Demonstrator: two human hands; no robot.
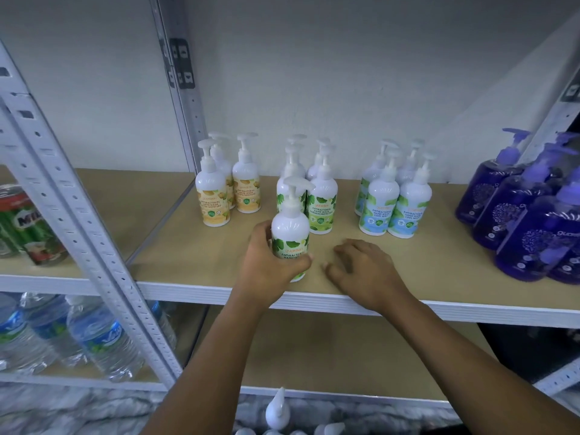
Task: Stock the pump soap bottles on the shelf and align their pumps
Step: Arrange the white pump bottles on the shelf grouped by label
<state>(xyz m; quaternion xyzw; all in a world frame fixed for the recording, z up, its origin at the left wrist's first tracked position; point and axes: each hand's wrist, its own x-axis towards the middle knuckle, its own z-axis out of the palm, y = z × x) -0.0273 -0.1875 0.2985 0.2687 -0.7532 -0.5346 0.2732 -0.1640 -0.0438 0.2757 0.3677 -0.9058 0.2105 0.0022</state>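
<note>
My left hand (270,262) grips a white pump soap bottle with a green leaf label (290,229), standing upright near the front edge of the shelf board (188,246). Its pump spout points right. My right hand (364,271) rests on the board just right of it, fingers spread, holding nothing. Behind stand three groups of the same white bottles: yellow-label ones (213,196) at the left, green-label ones (323,196) in the middle, blue-label ones (395,202) at the right. Several more white pump tops (277,409) show at the bottom edge, below the shelf.
Purple pump bottles (514,211) crowd the shelf's right end. A slanted grey upright (78,215) divides off the left bay, which holds green drink cans (28,227). Water bottles (97,337) lie on the lower left shelf. A bare lower board (329,356) lies under my arms.
</note>
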